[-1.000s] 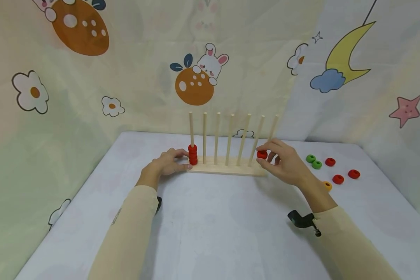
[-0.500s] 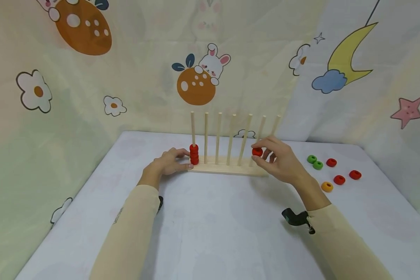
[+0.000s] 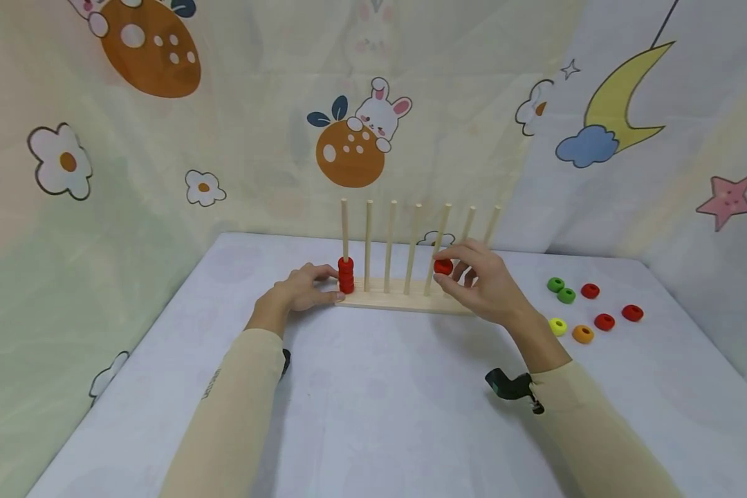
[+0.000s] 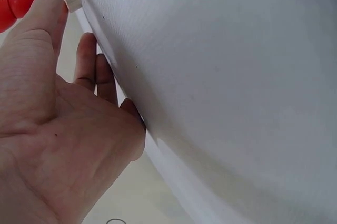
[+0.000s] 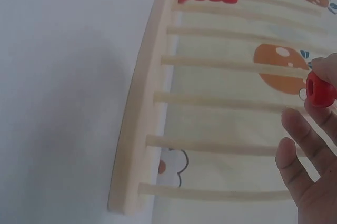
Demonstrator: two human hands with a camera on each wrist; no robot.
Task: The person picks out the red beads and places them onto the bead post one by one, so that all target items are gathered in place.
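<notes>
A wooden peg rack (image 3: 398,301) stands on the table, with a row of several upright pegs. Stacked on its leftmost peg are several red beads (image 3: 346,277), also visible in the right wrist view. My left hand (image 3: 299,289) holds the left end of the base between thumb and fingers, just beside that stack. Between thumb and index finger, my right hand (image 3: 485,283) pinches a red bead (image 3: 443,267) at about mid-peg height, near the pegs on the right half. The bead's hole shows in the right wrist view, where the other fingers spread apart from it.
Loose beads lie on the table (image 3: 373,415) to the right: two green beads (image 3: 561,290), several red ones (image 3: 604,321), a yellow bead (image 3: 557,326) and an orange bead (image 3: 582,334). A patterned cloth (image 3: 255,124) hangs behind the table.
My right hand has carried the red bead leftward along the pegs and slightly up. The yellow bead has come into view from behind the right arm. My left hand keeps its place at the rack.
</notes>
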